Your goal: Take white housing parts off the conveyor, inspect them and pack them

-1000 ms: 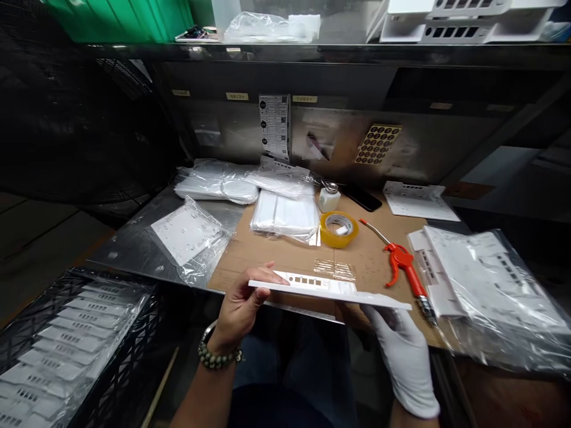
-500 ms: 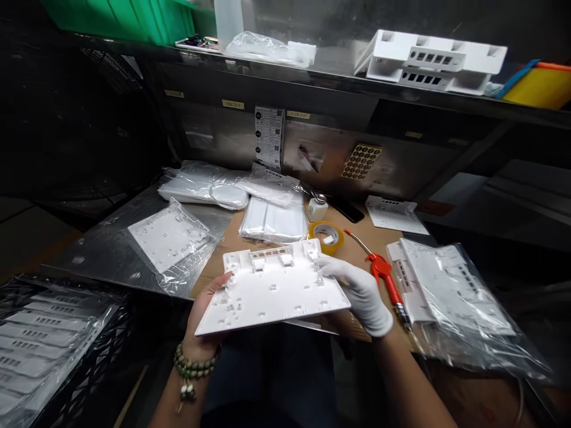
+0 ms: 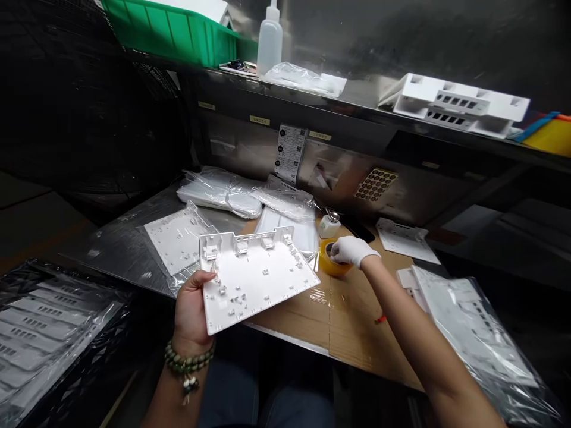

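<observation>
My left hand (image 3: 191, 309), bare and with a beaded bracelet at the wrist, grips the left edge of a white plastic housing panel (image 3: 254, 279). The panel is tilted, its ribbed inner side up and its slotted edge away from me. In a white glove, my right hand (image 3: 355, 251) reaches to a roll of yellow tape (image 3: 333, 267) on the cardboard. Its fingers are bent together at the roll's centre hole; what they pinch there, if anything, is hidden. Just behind the roll stands a small white pump bottle (image 3: 329, 226).
Another white panel (image 3: 176, 238) lies on plastic film at left. Behind are stacked clear bags (image 3: 218, 190). Bagged panels (image 3: 473, 327) lie at right, more (image 3: 49, 321) in a black crate at lower left. A shelf (image 3: 357, 110) with a green bin (image 3: 172, 32) spans above.
My right hand has let go of the panel and moved to the tape roll. The left hand now holds the panel alone, turned and shifted left. The camera view has shifted too.
</observation>
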Motion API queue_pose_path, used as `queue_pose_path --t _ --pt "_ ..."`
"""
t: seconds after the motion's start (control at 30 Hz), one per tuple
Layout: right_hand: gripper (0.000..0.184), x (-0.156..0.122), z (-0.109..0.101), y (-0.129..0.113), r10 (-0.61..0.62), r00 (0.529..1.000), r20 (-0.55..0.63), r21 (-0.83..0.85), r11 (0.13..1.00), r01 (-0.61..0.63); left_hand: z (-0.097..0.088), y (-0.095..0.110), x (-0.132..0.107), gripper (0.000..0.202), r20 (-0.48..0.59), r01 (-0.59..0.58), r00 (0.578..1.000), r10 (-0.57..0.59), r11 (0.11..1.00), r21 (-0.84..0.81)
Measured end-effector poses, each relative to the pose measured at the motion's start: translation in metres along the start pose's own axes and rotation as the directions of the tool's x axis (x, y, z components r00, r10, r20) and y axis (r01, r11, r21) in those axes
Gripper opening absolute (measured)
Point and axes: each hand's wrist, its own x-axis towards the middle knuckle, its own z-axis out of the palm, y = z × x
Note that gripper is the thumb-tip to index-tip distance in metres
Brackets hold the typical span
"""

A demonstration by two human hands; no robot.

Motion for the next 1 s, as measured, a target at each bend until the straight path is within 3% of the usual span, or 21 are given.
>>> queue_pose_path --t 0.1,0.17,0.27,0.43,0.63,0.73,0.87,0.93,1.0 --pt "0.023 -0.004 -0.012 0.006 -0.018 0.990 -0.142 0.077 0.997 0.029 0.001 0.003 0.002 0.079 -0.042 -0.067 0.997 0.067 0.998 0.004" --pt "0.037 0.001 -0.025 0.010 0.045 0.960 -0.275 0.101 0.995 -0.018 0.003 0.003 0.006 0.071 -0.088 -0.087 0.993 0.085 0.996 -0.017" --pt "0.040 0.022 -0.039 0.012 0.148 0.902 -0.406 0.089 0.988 -0.123 0.004 -0.003 0.016 0.062 -0.102 -0.093 0.991 0.085 0.993 -0.073" --pt "0.030 0.051 -0.046 0.002 0.209 0.885 -0.415 0.027 0.976 -0.218 0.004 -0.009 0.028 0.057 -0.031 -0.054 0.998 0.051 0.991 -0.123" --pt "0.024 0.050 -0.057 -0.011 0.235 0.904 -0.357 -0.001 0.968 -0.252 0.019 -0.010 0.031 0.060 -0.176 -0.111 0.981 0.086 0.984 -0.136" --pt "0.027 0.045 -0.061 -0.013 0.237 0.900 -0.366 0.052 0.971 -0.235 0.024 -0.011 0.031 0.062 -0.185 -0.098 0.980 0.073 0.986 -0.133" --pt "0.040 0.020 -0.055 -0.029 0.284 0.819 -0.498 0.171 0.958 -0.229 0.025 -0.013 0.028 0.064 -0.125 -0.064 0.991 0.050 0.992 -0.109" --pt "0.035 -0.012 -0.043 -0.055 0.278 0.750 -0.600 0.305 0.946 -0.107 0.025 -0.016 0.026 0.065 -0.106 -0.066 0.993 0.056 0.993 -0.099" --pt "0.020 -0.058 -0.025 -0.095 0.192 0.666 -0.721 0.475 0.837 0.272 0.027 -0.022 0.024 0.066 -0.089 -0.085 0.993 0.078 0.993 -0.082"
